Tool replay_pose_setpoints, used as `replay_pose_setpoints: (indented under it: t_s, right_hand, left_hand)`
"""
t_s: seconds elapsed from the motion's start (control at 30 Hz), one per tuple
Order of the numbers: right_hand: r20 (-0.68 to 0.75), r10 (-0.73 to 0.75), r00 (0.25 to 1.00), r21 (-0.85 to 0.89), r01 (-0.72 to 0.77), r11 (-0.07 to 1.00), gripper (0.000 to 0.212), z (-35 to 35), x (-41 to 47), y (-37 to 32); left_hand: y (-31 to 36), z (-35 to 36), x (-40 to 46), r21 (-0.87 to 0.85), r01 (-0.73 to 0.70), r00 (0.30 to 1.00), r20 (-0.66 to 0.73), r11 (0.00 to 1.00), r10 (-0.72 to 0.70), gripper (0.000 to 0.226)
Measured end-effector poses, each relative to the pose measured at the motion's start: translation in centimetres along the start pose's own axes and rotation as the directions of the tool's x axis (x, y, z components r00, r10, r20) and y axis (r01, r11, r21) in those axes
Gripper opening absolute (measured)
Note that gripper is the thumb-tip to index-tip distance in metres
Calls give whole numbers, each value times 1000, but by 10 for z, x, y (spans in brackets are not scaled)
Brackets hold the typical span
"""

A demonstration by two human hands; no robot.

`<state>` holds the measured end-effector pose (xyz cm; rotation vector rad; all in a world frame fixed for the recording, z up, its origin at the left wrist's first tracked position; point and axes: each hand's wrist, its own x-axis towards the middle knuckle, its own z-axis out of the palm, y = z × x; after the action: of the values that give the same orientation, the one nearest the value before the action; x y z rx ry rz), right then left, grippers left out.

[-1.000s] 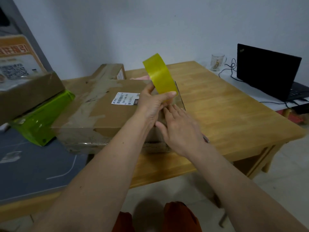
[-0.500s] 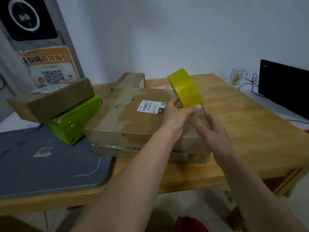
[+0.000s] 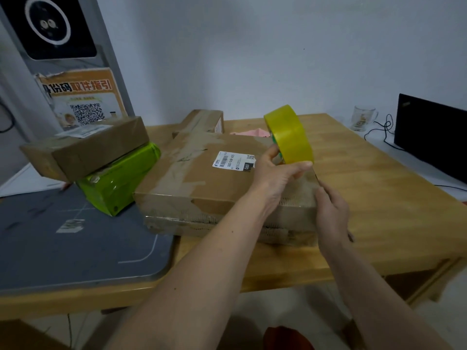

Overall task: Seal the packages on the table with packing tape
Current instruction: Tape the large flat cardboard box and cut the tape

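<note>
A large flat cardboard box (image 3: 202, 183) with a white shipping label (image 3: 233, 160) lies on the wooden table (image 3: 379, 193). My left hand (image 3: 275, 170) grips a yellow roll of packing tape (image 3: 290, 135) above the box's right end, thumb across the roll's lower edge. A clear strip of tape runs from the roll down over the box's near right corner. My right hand (image 3: 331, 210) presses flat against that corner and the box's right side.
A smaller cardboard box (image 3: 86, 147) rests on a green wrapped package (image 3: 118, 178) at left, over a grey mat (image 3: 63, 243). Another box (image 3: 202, 120) lies behind. A glass mug (image 3: 361, 118) and a black laptop (image 3: 432, 135) stand at right.
The view swung left and up, bringing the packages on the left into sight. My right hand slid from the box's top down to its near right corner. The roll stayed above the box's right end.
</note>
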<state>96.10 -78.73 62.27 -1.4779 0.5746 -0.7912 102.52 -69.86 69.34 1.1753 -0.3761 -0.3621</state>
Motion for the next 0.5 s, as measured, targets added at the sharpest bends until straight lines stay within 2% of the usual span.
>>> replay_pose_setpoints:
  t_s: [0.07, 0.17, 0.27, 0.33, 0.37, 0.4, 0.43, 0.47, 0.5]
  right_hand:
    - [53, 0, 999, -49, 2, 999, 33, -5, 4, 2]
    - [121, 39, 992, -122, -24, 992, 43, -11, 16, -1]
    - [8, 132, 991, -211, -128, 969, 41, -16, 31, -13]
    - [-117, 107, 987, -336, -141, 931, 43, -17, 34, -18]
    - [-149, 1, 989, -436, -67, 898, 47, -14, 28, -20]
    - [-118, -171, 978, -533, 83, 842, 50, -6, 16, -22]
    - [-8, -360, 933, -595, 285, 752, 51, 6, -1, -24]
    - [155, -495, 855, -602, 479, 639, 52, 21, -22, -27]
    - [329, -551, 767, -571, 626, 531, 54, 38, -41, -28]
  left_hand:
    - [4, -11, -5, 62, -25, 1000, 2, 998, 25, 47]
    - [19, -37, -14, 256, -65, 997, -28, 965, 74, 59]
    - [42, -67, -25, 343, -145, 977, -96, 928, 188, 51]
    - [58, -88, -33, 397, -175, 957, -144, 901, 250, 48]
    - [65, -100, -36, 434, -182, 943, -176, 882, 282, 47]
    - [72, -111, -40, 460, -186, 926, -213, 868, 311, 46]
    - [78, -122, -43, 474, -188, 906, -255, 860, 338, 45]
    - [83, -131, -47, 488, -189, 882, -297, 852, 366, 43]
    - [86, -138, -50, 508, -188, 854, -339, 841, 396, 40]
